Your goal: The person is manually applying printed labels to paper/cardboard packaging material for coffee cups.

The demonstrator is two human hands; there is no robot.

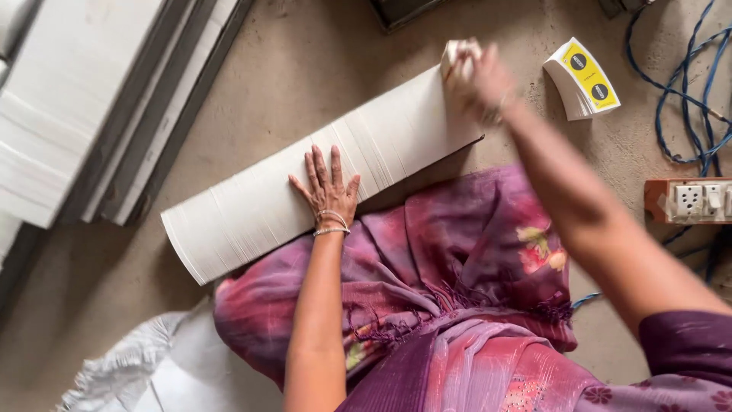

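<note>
A long fanned stack of white paper blanks (252,206) lies slantwise on the concrete floor (305,69), running from below and left of the left hand up to the right hand. Against its near edge sits the person's lap, covered in purple and pink cloth (457,267), directly beneath both forearms. Well to the left of the left hand, grey and white stacked boards (84,107) lean across the corner. Below that hand, at the frame's lower edge, lies crumpled white material (152,366).

The left hand (328,187) rests flat on the middle of the stack, fingers spread and released, palm pressing down, with thin bangles (332,223) at the wrist. The right hand (484,80) is at the far end of the stack, blurred, closed around a small whitish wad (460,55) that touches the stack's upper end.

Just right of the right hand lies a small fanned pile of yellow-faced blanks (583,80). Further right, blue cables (686,84) trail over the floor, and below them sits an orange-edged socket board (690,200).
</note>
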